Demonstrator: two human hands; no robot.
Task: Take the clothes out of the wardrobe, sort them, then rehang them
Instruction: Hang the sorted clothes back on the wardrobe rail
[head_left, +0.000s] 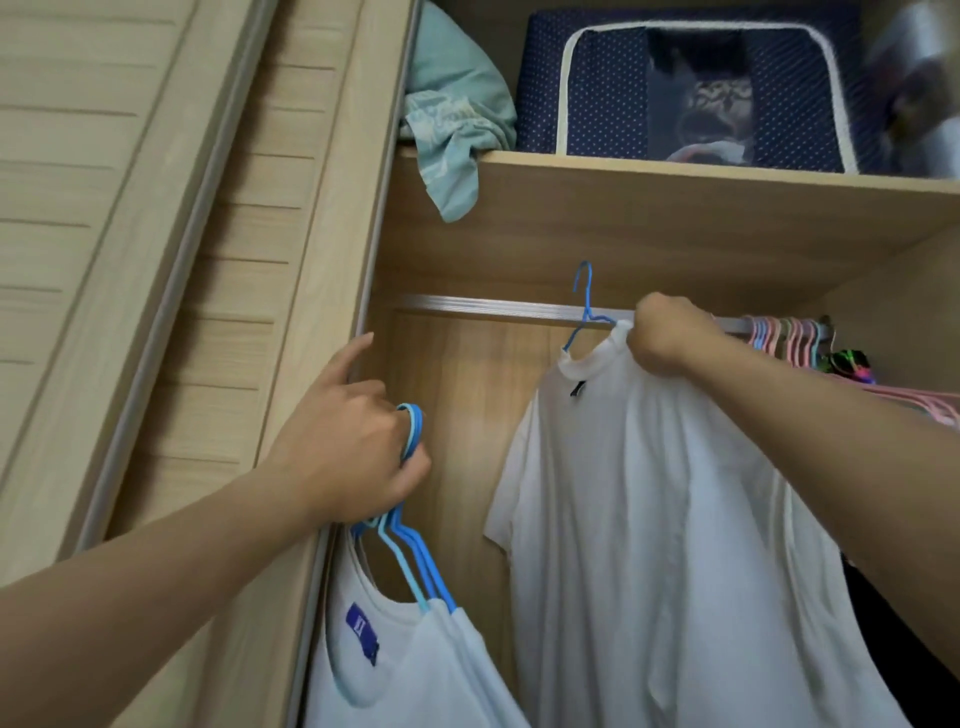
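Right hand (670, 332) is fisted on the collar and hanger shoulder of a white short-sleeved shirt (649, 519), holding it at the height of the metal hanging rail (493, 306); the blue hanger (586, 306) hook pokes up above the rail, and whether it is caught on the rail or free I cannot tell. Gripping at the collar keeps the shirt from sliding off the hanger while it is carried. Left hand (353, 447) is closed around the bunched hooks of several blue hangers (410, 551), index finger stretched out toward the wardrobe door edge (358, 291); the white T-shirts (415, 670) hang from that bundle below the hand, so one hand stores the batch while the other works the rail. Hands well apart. Empty pink hangers (779, 338) are pushed to the rail's right end, likely to clear space. On the shelf (675, 176) above sit a navy dotted storage bag (691, 88) and a crumpled teal cloth (457, 119). Labels: a blue neck tag (362, 631) in the front T-shirt, print too small to read; a dark tag (576, 388) in the shirt collar, unreadable.
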